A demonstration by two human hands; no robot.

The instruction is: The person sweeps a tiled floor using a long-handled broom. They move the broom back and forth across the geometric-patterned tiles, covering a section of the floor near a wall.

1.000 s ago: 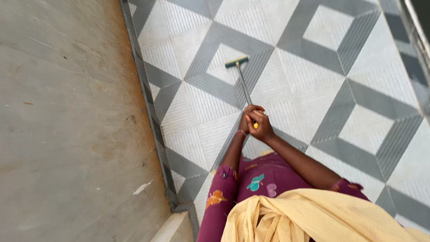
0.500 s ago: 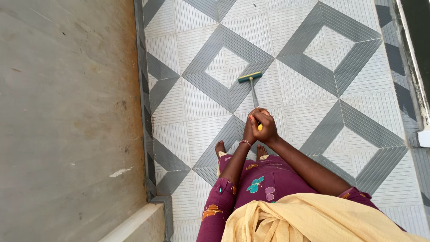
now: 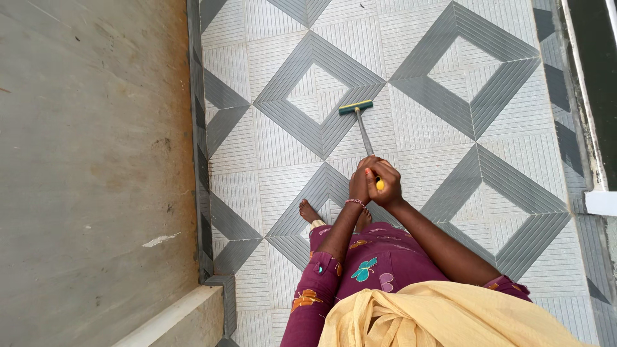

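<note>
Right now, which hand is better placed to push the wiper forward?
Probably right: the right hand wraps the yellow handle end of the wiper, with its arm roughly in line behind; the left hand grips beside it.

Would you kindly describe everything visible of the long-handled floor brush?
The floor brush has a narrow green head with a yellow edge, resting on the grey-and-white patterned tile floor. A thin, metal-looking grey handle slants back to a yellow end cap. Both hands, left hand and right hand, grip its top end together.

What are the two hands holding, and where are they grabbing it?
Both the left hand and right hand grip a long-handled floor brush with a green head, at the yellow-tipped top end of its thin handle.
</note>
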